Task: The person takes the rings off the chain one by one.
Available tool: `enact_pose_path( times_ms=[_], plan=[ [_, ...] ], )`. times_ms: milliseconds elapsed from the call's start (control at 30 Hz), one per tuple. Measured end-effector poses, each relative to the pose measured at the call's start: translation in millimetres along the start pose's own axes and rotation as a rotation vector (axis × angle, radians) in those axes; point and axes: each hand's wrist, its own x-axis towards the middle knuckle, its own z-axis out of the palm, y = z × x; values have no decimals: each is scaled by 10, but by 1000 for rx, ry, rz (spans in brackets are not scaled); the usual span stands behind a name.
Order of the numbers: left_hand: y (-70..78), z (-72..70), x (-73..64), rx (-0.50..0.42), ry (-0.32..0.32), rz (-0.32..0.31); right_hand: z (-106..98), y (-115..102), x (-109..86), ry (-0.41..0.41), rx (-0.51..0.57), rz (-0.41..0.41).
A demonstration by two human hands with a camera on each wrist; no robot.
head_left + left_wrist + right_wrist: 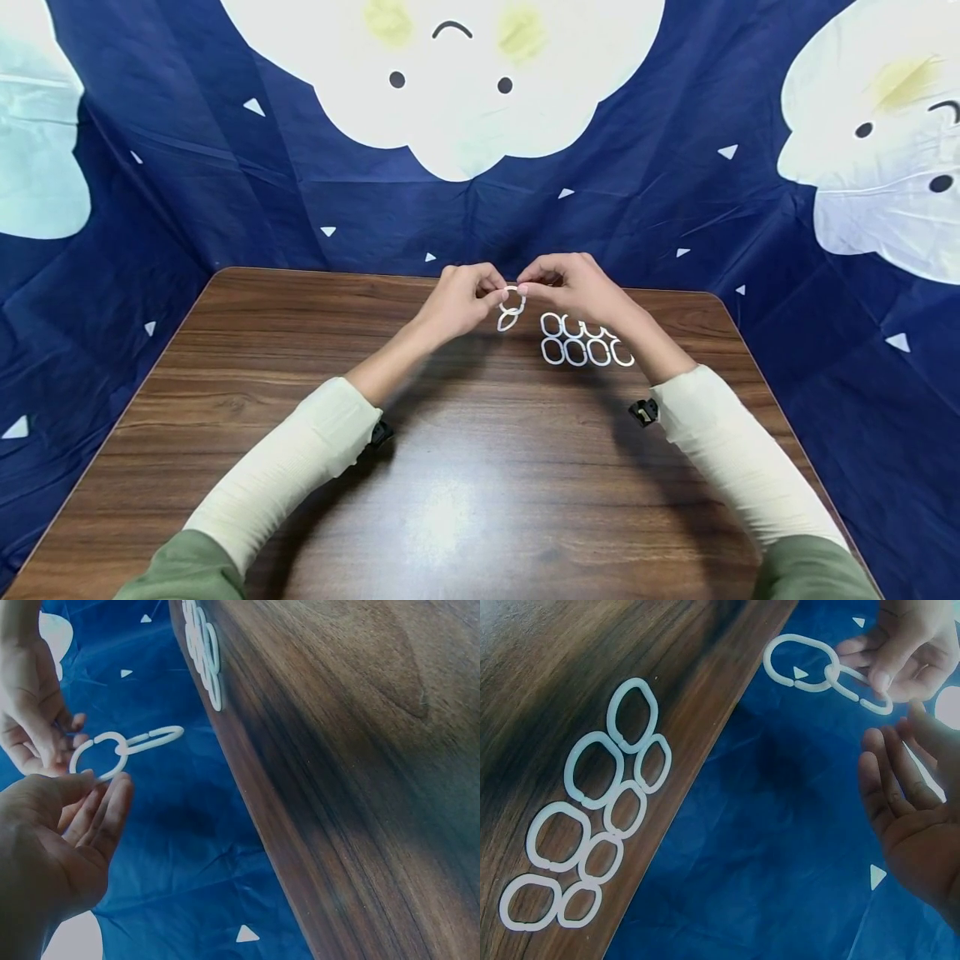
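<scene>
Two white plastic oval links are joined above the far edge of the table. My left hand [461, 302] pinches the upper link [110, 736] between thumb and fingers. From it hangs the second link [801, 637], looped through the first; a narrow gap shows in each one's side. My right hand [576, 287] is close to the opposite side of the upper link, its thumb and fingers parted in the right wrist view. Whether a right fingertip touches the link cannot be made out.
Several loose white links [568, 769] lie in two rows on the brown wooden table [315, 333], below my right forearm. Behind the table hangs a dark blue cloth [247, 200] with cloud faces. Small black devices sit under both wrists.
</scene>
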Motion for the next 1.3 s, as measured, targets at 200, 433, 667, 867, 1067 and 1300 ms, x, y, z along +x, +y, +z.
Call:
enact_pose_path(
  times_ms=[200,433,667,867,1067,1300],
  plan=[
    [9,-5,-14,-17,2,7,48,2,33,-22,4,5],
    [-8,-6,-29,-26,6,10,87,-27,51,-29,-4,2],
    [-16,-15,-24,-4,13,15,117,-37,76,-39,-14,28],
    [-27,-27,-27,-3,11,10,134,-42,90,-50,-35,35],
    [-24,-42,-37,-19,10,6,147,-45,105,-50,-43,40],
    [-31,-48,-48,-25,8,-2,159,-52,108,-44,-27,44]
  ],
)
